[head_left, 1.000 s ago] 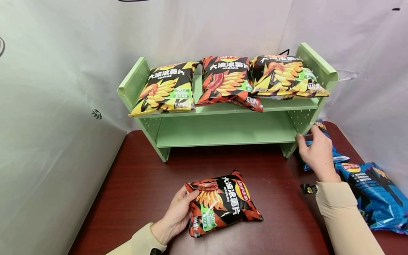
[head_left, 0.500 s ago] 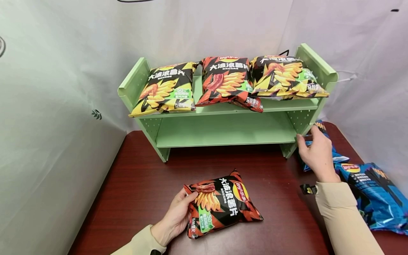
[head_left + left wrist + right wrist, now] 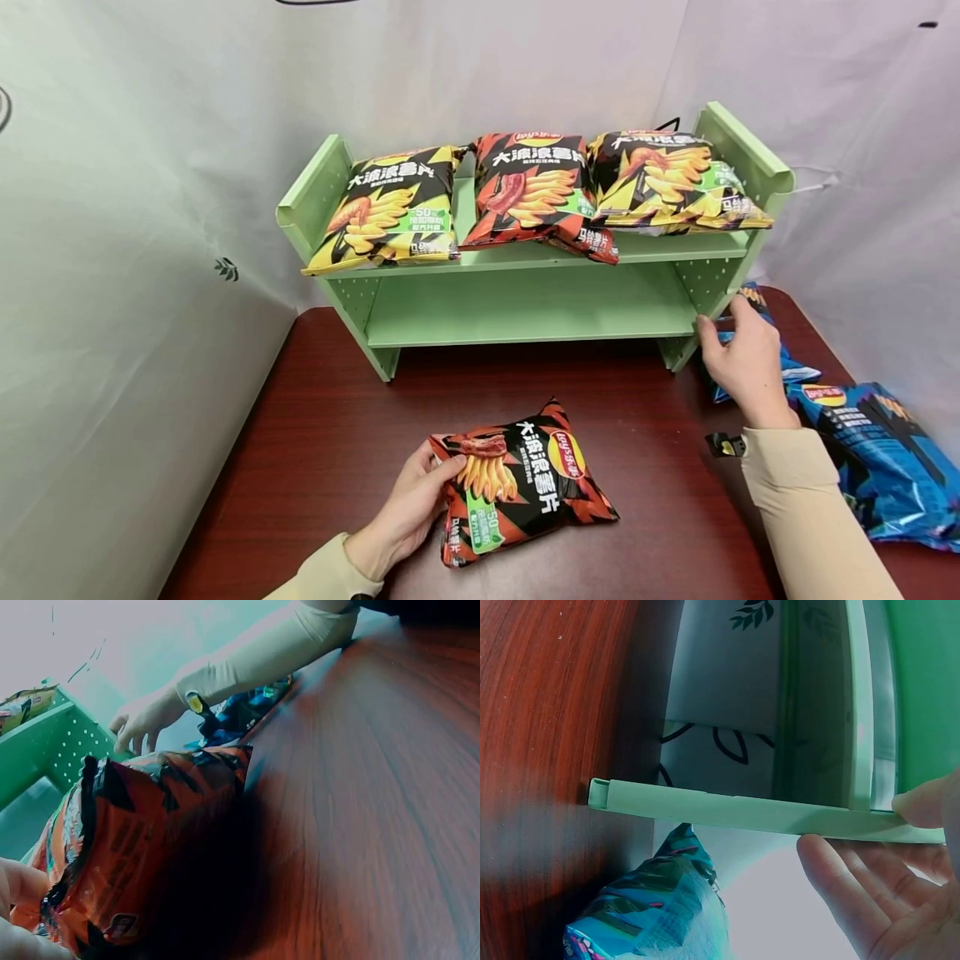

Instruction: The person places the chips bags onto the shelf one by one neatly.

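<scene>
In the head view, my left hand [image 3: 401, 512] grips the left end of a red and black bag of potato chips [image 3: 517, 487] low over the dark red table, thumb on the printed front. The left wrist view shows the bag's crimped edge [image 3: 75, 840] beside the fingers. My right hand [image 3: 750, 358] holds the right side panel of a green two-level shelf [image 3: 532, 304]. Seen from the right wrist, the thumb lies inside the panel edge [image 3: 727, 810] and the fingers lie outside it. The fingers under the chip bag are hidden.
Yellow-black chip bags [image 3: 390, 208] [image 3: 660, 179] flank a red one [image 3: 532, 187] on the top shelf. Blue chip bags lie right of the shelf, a large one [image 3: 892, 458] near my right sleeve and others [image 3: 795, 367] partly behind my hand. White sheeting [image 3: 150, 250] encloses the table.
My left hand and the near end of the red chip bag have shifted slightly left and toward me. My right hand stays at the shelf's side panel.
</scene>
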Demonstrator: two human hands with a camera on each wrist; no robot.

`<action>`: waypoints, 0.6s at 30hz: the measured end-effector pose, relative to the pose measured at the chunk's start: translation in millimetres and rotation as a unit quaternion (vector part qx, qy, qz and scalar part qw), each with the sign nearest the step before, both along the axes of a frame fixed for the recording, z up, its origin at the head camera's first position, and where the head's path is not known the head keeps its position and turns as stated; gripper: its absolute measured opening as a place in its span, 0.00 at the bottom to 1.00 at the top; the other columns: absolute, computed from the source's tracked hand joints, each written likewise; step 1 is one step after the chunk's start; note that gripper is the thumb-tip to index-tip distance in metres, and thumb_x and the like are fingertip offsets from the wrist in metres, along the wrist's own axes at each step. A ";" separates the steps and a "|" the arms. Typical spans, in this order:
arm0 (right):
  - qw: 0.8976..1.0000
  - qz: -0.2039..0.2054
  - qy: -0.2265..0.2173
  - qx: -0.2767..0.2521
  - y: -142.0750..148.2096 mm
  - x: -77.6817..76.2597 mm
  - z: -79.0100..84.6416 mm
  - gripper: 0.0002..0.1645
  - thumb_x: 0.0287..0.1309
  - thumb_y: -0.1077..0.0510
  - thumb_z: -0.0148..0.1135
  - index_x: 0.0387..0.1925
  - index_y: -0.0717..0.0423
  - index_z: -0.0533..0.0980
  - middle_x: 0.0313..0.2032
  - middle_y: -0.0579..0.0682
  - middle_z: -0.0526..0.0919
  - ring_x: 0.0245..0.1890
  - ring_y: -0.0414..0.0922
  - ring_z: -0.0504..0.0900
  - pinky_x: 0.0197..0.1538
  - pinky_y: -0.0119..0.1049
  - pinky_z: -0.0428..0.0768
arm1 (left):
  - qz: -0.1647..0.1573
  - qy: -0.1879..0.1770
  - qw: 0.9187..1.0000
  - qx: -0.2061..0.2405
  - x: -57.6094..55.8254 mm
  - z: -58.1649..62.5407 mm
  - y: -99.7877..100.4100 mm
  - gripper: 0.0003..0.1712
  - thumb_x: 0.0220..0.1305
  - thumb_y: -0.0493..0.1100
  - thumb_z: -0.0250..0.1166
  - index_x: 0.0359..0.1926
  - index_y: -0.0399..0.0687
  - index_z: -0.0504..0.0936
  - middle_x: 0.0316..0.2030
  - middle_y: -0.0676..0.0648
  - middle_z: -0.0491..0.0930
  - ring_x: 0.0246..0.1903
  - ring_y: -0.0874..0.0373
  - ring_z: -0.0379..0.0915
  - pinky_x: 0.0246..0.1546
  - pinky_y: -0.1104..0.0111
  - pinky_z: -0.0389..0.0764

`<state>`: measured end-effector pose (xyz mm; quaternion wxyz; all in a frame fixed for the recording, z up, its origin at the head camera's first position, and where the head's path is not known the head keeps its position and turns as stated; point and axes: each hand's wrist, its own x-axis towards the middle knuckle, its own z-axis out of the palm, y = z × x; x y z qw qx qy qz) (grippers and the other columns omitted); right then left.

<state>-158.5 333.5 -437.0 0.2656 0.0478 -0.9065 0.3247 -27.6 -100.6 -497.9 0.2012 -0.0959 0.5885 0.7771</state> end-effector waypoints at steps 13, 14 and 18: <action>1.000 -0.002 0.001 0.000 1.3 -1.2 0.4 0.20 0.70 0.56 0.61 0.56 0.66 0.75 0.47 0.68 0.84 0.44 0.67 0.84 0.34 0.12 0.62 | -0.044 0.162 0.977 -0.135 -6.9 5.1 -19.4 0.25 0.69 0.35 0.66 0.63 0.37 0.70 0.60 0.38 0.77 0.46 0.63 0.81 0.43 0.72 0.82; 1.000 -0.002 0.002 0.000 1.3 -1.1 0.4 0.20 0.70 0.56 0.61 0.56 0.66 0.75 0.47 0.68 0.84 0.43 0.67 0.84 0.34 0.12 0.62 | -0.048 0.185 0.970 -0.153 -7.5 4.9 -21.0 0.24 0.68 0.34 0.67 0.62 0.38 0.71 0.62 0.37 0.77 0.48 0.63 0.81 0.44 0.72 0.82; 1.000 0.001 0.002 0.001 0.4 -0.7 0.0 0.20 0.70 0.56 0.60 0.56 0.66 0.75 0.47 0.69 0.84 0.43 0.67 0.84 0.34 0.13 0.62 | -0.068 0.257 0.940 -0.215 -8.8 4.9 -26.7 0.24 0.66 0.34 0.69 0.61 0.44 0.74 0.62 0.36 0.78 0.54 0.62 0.78 0.42 0.70 0.83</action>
